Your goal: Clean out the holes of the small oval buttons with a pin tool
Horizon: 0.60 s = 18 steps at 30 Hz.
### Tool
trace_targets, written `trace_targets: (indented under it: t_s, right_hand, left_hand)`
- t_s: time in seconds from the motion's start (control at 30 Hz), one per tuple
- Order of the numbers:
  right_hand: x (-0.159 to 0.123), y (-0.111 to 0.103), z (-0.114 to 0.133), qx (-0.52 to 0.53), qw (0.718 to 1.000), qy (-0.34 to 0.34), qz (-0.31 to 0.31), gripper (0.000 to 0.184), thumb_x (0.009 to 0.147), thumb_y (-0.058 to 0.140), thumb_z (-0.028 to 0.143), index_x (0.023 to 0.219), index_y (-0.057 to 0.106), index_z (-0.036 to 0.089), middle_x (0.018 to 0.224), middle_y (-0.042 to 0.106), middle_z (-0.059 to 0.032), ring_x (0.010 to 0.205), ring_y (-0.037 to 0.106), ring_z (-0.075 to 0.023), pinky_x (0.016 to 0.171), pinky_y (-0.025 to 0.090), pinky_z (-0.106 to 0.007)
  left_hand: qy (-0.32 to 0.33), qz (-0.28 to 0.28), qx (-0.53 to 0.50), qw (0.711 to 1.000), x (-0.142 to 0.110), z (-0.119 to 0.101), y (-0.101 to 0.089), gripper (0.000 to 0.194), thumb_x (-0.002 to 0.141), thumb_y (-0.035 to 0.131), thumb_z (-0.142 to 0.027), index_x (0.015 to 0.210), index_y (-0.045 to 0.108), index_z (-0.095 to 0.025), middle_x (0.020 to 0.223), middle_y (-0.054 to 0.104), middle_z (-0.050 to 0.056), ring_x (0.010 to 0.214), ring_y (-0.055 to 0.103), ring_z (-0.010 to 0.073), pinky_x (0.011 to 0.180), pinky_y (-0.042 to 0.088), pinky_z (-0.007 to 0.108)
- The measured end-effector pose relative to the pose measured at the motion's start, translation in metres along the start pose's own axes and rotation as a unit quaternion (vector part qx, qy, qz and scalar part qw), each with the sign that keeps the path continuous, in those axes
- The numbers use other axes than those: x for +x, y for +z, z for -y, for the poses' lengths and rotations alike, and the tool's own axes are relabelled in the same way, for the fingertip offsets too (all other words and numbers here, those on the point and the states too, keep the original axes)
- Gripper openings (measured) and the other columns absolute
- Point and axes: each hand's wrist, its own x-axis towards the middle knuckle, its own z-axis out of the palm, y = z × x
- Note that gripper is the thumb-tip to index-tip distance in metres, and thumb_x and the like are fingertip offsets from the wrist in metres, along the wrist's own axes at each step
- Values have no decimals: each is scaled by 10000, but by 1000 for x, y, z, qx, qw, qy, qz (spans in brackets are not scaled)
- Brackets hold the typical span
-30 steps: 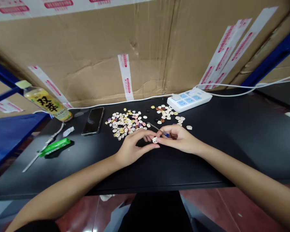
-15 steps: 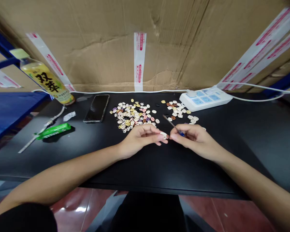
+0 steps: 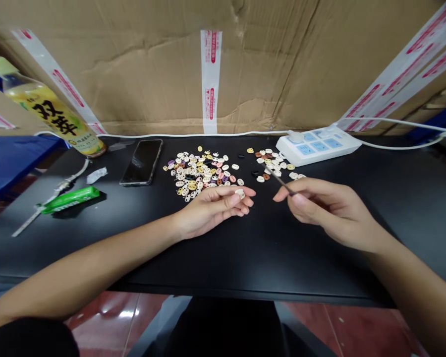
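Left hand [image 3: 213, 206] pinches cream oval piece [image 3: 240, 193]; right hand [image 3: 329, 210] grips thin metal tool [image 3: 278, 180]. Toward black tabletop's [image 3: 223, 258] back edge: large multicoloured oval pile [image 3: 207, 179], smaller pile [image 3: 267, 162]; finished share unclear.

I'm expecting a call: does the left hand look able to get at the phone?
Likely yes: nothing covers the phone, though the left hand is pinching a small white piece.

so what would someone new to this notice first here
Probably the big spread of small coloured pieces near the middle, with a smaller group to its right. Nearer the camera, the left hand pinches a whitish piece and the right hand holds a thin metal tool. The yellow-labelled bottle stands out at the far left.
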Motion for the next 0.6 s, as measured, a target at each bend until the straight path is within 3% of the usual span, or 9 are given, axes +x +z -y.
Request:
trace_targets:
  t_s: [0.2, 0.37, 0.6]
  right_hand:
    - [-4, 3, 5, -194, 976, -90, -30, 134, 915, 610, 189, 1022, 679, 233, 639, 587, 49, 407, 325, -47, 375, 247, -222]
    - [-6, 6, 4, -256, 953, -134, -85, 68, 891, 636, 164, 918, 676, 212, 554, 554, 55, 392, 343, -50, 400, 301, -222]
    - [-2, 6, 3, -321, 927, -167, -99, 45, 894, 631, 167, 890, 663, 198, 505, 507, 61, 391, 375, -59, 444, 345, -231]
  left_hand:
    - [21, -7, -30, 999, 2, 1, -5, 264, 804, 779, -294, 1042, 770, -181, 958, 691, 35, 885, 633, 95, 863, 485, 203]
    - [26, -15, -41, 999, 2, 1, -4, 231, 798, 786, -281, 1004, 782, -178, 914, 686, 26, 853, 620, 79, 849, 479, 187]
    - [32, -18, -37, 999, 1, 2, -4, 215, 804, 780, -255, 1007, 783, -185, 894, 685, 22, 850, 612, 80, 852, 463, 201]
